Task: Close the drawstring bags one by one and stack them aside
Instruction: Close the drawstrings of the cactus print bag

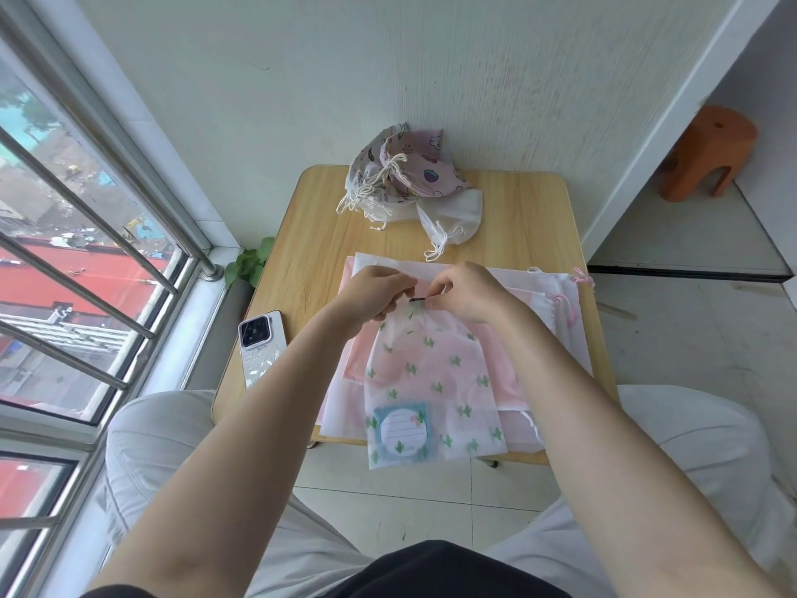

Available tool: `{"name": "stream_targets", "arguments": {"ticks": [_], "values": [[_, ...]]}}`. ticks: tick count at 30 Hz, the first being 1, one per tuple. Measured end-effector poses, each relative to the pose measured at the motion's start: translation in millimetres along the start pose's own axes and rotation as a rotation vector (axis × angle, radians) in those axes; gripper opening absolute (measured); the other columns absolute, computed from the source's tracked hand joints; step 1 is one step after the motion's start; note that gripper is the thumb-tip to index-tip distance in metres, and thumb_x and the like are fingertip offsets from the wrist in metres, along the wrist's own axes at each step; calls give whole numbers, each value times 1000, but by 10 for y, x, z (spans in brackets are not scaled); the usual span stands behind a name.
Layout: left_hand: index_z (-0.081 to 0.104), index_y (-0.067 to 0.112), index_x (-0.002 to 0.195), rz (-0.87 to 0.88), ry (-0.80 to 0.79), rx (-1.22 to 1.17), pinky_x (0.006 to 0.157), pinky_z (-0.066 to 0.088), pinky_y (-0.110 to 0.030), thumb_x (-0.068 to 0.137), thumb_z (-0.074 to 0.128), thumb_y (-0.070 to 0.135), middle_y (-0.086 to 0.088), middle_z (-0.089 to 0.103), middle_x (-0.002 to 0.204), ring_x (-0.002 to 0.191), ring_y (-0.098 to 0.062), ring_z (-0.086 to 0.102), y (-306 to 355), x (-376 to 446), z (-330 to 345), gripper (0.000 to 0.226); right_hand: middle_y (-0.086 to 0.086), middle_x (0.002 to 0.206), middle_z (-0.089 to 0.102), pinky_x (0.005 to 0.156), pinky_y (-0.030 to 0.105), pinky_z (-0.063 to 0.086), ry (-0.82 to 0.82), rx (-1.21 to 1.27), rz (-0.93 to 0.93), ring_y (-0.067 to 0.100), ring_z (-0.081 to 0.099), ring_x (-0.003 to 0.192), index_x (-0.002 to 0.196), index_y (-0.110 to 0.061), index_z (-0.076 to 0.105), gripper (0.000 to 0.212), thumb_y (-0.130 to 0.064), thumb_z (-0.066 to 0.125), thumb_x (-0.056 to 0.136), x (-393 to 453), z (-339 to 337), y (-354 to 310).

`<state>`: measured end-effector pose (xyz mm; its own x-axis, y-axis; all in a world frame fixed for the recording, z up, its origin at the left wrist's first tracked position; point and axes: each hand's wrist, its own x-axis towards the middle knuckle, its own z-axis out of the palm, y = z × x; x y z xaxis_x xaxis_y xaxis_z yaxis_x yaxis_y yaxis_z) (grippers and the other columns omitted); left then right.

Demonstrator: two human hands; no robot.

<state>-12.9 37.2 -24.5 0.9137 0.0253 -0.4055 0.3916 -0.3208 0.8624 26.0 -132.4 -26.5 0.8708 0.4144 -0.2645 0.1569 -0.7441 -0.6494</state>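
fingers [399,291] of both hands pinch gathered neck | cactus bag [431,381] hangs below

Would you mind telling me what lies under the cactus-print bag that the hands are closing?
Under the cactus-print bag lies a spread of flat pink and white bags on the wooden table. How many bags there are, and the table beneath them, are covered.

No legible text; blank ruled label [403,430] on cactus-print bag [431,373].
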Motion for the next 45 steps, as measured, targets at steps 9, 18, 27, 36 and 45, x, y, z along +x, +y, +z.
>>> {"name": "stream_targets", "arguments": {"ticks": [9,18,27,36,45], "values": [[74,13,89,60,41,-127,45,29,-16,97,56,13,-1,65,78,45,-9,38,-124,-2,112,19,-13,69,58,61,20,40,-11,23,6,8,53,70,80,-19,74,3,-19,73,82,13,75,17],[78,9,89,52,204,39,47,34,-13,90,67,22,5,62,68,45,-1,42,-153,54,147,17,-7,64,52,57,22,35,-27,34,-6,8,45,61,76,-14,70,12,-20,70,86,13,95,1],[77,6,80,16,121,67,57,34,-22,88,65,31,3,57,63,57,-12,42,-113,38,105,28,-12,75,58,62,23,41,-20,96,-9,1,49,67,87,-11,74,14,-23,67,88,18,-133,-94],[79,20,94,99,11,188,54,35,-16,94,63,33,5,55,70,60,-10,43,-70,14,93,21,1,84,66,74,31,49,56,581,50,16,61,75,96,-10,69,16,-25,68,89,29,-71,-201],[67,9,93,-79,-54,-133,47,20,-22,99,48,27,2,53,63,47,-9,37,-72,77,18,27,3,100,74,92,33,54,112,566,-14,19,69,96,95,-18,74,22,-2,70,81,3,140,-72]]}}
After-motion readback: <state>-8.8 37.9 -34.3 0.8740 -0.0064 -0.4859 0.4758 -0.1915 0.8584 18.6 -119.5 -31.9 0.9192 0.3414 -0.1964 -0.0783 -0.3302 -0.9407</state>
